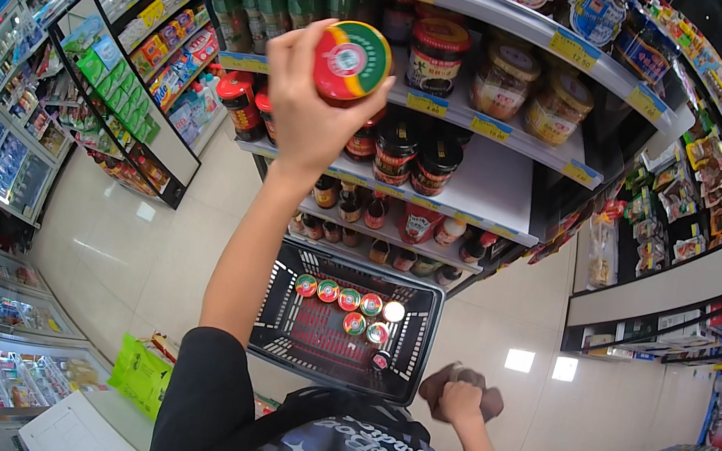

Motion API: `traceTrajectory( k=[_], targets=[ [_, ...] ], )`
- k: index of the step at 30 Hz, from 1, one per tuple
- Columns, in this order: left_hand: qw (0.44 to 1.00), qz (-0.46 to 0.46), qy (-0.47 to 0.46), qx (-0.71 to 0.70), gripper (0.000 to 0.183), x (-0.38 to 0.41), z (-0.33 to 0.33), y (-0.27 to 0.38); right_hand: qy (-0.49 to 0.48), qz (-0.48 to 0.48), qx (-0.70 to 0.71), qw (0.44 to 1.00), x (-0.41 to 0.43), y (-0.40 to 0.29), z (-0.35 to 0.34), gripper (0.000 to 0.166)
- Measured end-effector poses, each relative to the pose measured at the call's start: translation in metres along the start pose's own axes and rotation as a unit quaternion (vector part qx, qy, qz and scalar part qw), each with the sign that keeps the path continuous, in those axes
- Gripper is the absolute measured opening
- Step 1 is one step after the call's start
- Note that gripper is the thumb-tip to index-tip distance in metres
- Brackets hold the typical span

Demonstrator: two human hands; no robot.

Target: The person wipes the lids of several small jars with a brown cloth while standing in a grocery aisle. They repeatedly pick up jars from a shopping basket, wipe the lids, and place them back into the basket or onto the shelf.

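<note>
My left hand [313, 106] is raised in front of the shelves and grips a jar by its sides. The jar's red, green and yellow lid [353, 61] faces up toward me, and its body is mostly hidden. Down at my right side, my right hand [462, 401] clutches a bunched brown cloth [433, 384]. A black plastic shopping basket [429, 337] stands on the floor before me. Several jars with similar red and green lids [348, 299] sit inside it, along with one pale-lidded jar [394, 312] and a small dark container [381, 360].
A shelf unit rises ahead, with sauce jars [436, 57] on an upper shelf [418, 100] and black-lidded jars [395, 151] below. Ketchup and sauce bottles [418, 224] stand lower down. Other racks flank the tiled floor [518, 316]. At lower left is a green package [142, 371] beside a white cabinet [91, 427].
</note>
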State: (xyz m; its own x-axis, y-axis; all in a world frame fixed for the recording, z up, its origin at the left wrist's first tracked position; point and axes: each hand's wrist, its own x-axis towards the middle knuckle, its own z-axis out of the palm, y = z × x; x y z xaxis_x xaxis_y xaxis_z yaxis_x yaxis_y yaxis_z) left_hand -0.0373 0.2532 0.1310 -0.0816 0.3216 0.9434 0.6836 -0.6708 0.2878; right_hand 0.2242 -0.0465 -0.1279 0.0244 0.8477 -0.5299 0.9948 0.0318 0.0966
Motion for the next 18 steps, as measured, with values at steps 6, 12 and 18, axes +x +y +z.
traceTrajectory(
  k=[6, 12, 18],
  targets=[
    [0.989, -0.098, -0.111, 0.006, 0.065, -0.069, -0.071, 0.001, 0.130, -0.146, 0.273, 0.942, 0.014, 0.013, -0.038, 0.014],
    [0.926, -0.303, -0.222, 0.029, 0.062, -0.198, -0.125, -0.012, 0.042, -0.042, 0.796, 0.603, 0.037, 0.003, -0.039, 0.017],
    [0.876, -0.363, -0.309, 0.071, 0.060, -0.293, -0.173, 0.006, -0.001, 0.192, 0.738, 0.647, 0.081, 0.009, 0.102, 0.030]
  ],
)
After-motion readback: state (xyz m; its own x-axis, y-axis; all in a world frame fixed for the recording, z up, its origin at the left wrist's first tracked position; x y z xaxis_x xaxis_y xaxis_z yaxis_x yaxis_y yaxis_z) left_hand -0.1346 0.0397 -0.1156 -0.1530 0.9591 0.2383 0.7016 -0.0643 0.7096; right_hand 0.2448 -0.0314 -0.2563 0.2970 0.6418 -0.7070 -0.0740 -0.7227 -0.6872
